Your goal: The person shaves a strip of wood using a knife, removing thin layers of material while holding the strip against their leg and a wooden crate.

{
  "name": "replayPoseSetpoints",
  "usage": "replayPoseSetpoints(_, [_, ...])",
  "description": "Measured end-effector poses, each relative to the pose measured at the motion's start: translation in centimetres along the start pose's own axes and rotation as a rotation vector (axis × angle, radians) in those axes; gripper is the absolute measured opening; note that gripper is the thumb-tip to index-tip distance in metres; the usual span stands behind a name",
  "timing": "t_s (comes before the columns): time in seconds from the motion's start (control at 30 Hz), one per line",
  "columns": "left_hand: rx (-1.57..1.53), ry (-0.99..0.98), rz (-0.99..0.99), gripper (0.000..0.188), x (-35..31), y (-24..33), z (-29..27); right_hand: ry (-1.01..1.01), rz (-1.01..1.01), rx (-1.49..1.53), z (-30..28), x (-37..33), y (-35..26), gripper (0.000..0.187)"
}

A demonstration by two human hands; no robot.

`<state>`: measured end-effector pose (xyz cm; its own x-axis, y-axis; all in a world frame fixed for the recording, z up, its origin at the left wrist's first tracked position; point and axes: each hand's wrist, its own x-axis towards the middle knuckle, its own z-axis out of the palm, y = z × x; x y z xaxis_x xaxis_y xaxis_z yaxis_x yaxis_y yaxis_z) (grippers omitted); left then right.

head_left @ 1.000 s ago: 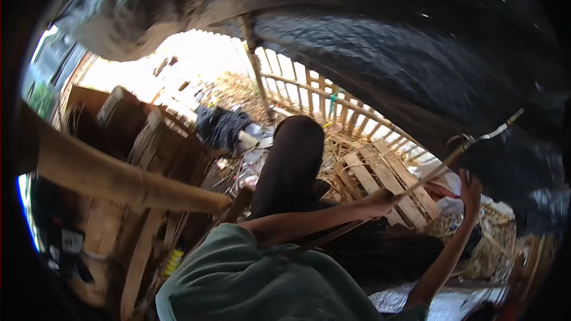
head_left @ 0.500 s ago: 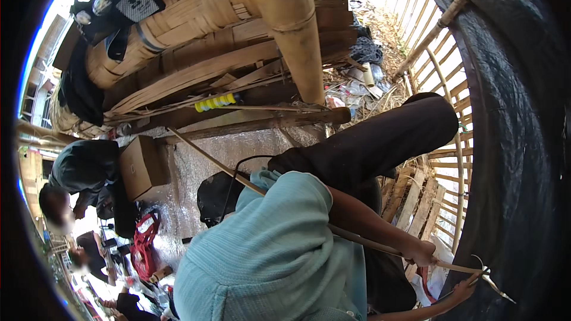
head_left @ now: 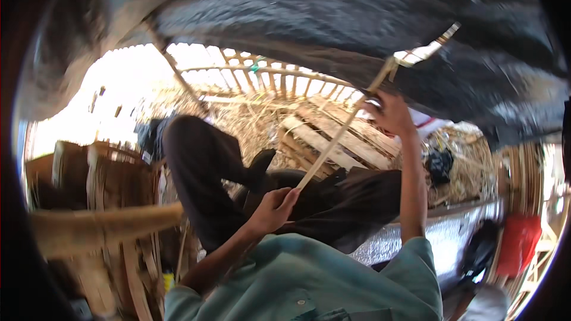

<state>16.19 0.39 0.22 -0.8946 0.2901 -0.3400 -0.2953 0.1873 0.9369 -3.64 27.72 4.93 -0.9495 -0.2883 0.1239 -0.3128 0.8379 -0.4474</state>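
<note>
A long, thin pale stick (head_left: 335, 143), which looks like bamboo, slants up and to the right across my lap. My left hand (head_left: 272, 212) is closed round its near end. Farther along, my right hand (head_left: 392, 116) curls its fingers against the stick close to the far end. Beyond that hand, a bright whitish piece (head_left: 419, 54) juts from the stick's tip; blur hides whether it is a blade or a split sliver. Under the stick are my dark-trousered legs (head_left: 199, 169), bent apart.
A black plastic sheet (head_left: 285, 18) hangs in front and overhead. Below it stand a slatted bamboo fence (head_left: 267, 77) and a pile of split wood (head_left: 321, 142) on straw. Bamboo pieces (head_left: 107, 223) are at left; a red bag (head_left: 518, 244) and a dark bag (head_left: 479, 249) are at right.
My view has swung right, from the bamboo bench toward the fence and black sheet. The stick and both hands now appear in front of me, the stick still in my hands.
</note>
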Motion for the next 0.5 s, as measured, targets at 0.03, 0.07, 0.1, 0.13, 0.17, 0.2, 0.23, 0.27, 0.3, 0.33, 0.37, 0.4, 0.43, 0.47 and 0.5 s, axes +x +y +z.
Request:
replayPoseSetpoints(0.03, [-0.041, 0.000, 0.005, 0.038, 0.3, -0.5, 0.0, 0.029, -0.001, -0.030, -0.3, -0.2, -1.1, 0.052])
replayPoseSetpoints(0.07, [-0.089, 0.006, 0.007, 0.038, 0.9, -0.2, 0.1, 0.053, -0.004, -0.136, -0.6, -0.2, -0.9, 0.052])
replayPoseSetpoints(0.1, [-0.062, -0.038, 0.019, 0.038, 1.5, 0.5, 0.4, 0.162, -0.101, -0.115, -0.1, -0.5, -0.4, 0.045])
replayPoseSetpoints(0.13, [-0.102, -0.098, -0.045, 0.038, 1.8, 1.3, 0.7, 0.150, -0.058, -0.117, -0.1, -0.8, 0.1, 0.046])
replayPoseSetpoints(0.17, [-0.146, -0.149, -0.113, 0.039, 2.1, 2.0, 1.1, 0.132, -0.020, -0.117, -0.4, -1.2, 0.3, 0.046])
replayPoseSetpoints(0.2, [-0.187, -0.162, -0.206, 0.040, 2.5, 2.2, 1.5, 0.152, -0.002, -0.123, -0.4, -1.4, 0.6, 0.046])
replayPoseSetpoints(0.23, [-0.174, -0.179, -0.196, 0.040, 2.6, 2.6, 1.9, 0.142, 0.010, -0.119, -0.3, -1.7, 0.8, 0.046])
replayPoseSetpoints(0.27, [-0.236, -0.175, -0.245, 0.040, 2.6, 3.0, 2.3, 0.131, 0.014, -0.114, -0.3, -1.7, 0.6, 0.046])
replayPoseSetpoints(0.3, [-0.302, -0.168, -0.294, 0.039, 2.5, 3.1, 2.5, 0.133, 0.031, -0.133, -0.1, -2.0, 0.4, 0.047])
replayPoseSetpoints(0.33, [-0.307, -0.178, -0.263, 0.039, 2.4, 2.4, 2.5, 0.076, 0.066, -0.146, 0.0, -1.9, 0.1, 0.051])
replayPoseSetpoints(0.37, [-0.303, -0.178, -0.256, 0.039, 1.9, 1.8, 2.2, 0.014, 0.098, -0.153, -0.1, -1.8, -0.3, 0.055])
replayPoseSetpoints(0.4, [-0.252, -0.172, -0.227, 0.039, 1.4, 1.0, 1.7, 0.020, 0.067, -0.130, 0.2, -1.7, -0.3, 0.056])
replayPoseSetpoints(0.43, [-0.202, -0.166, -0.198, 0.038, 1.1, 0.5, 1.3, 0.023, 0.071, -0.132, 0.4, -1.6, -0.1, 0.056])
replayPoseSetpoints(0.47, [-0.178, -0.130, -0.174, 0.036, 0.3, 0.6, 0.8, -0.003, 0.044, -0.142, 0.3, -1.4, -0.8, 0.057])
replayPoseSetpoints(0.5, [-0.177, -0.137, -0.174, 0.036, -0.2, 0.1, 0.3, -0.030, 0.022, -0.156, 0.2, -1.3, -0.9, 0.058])
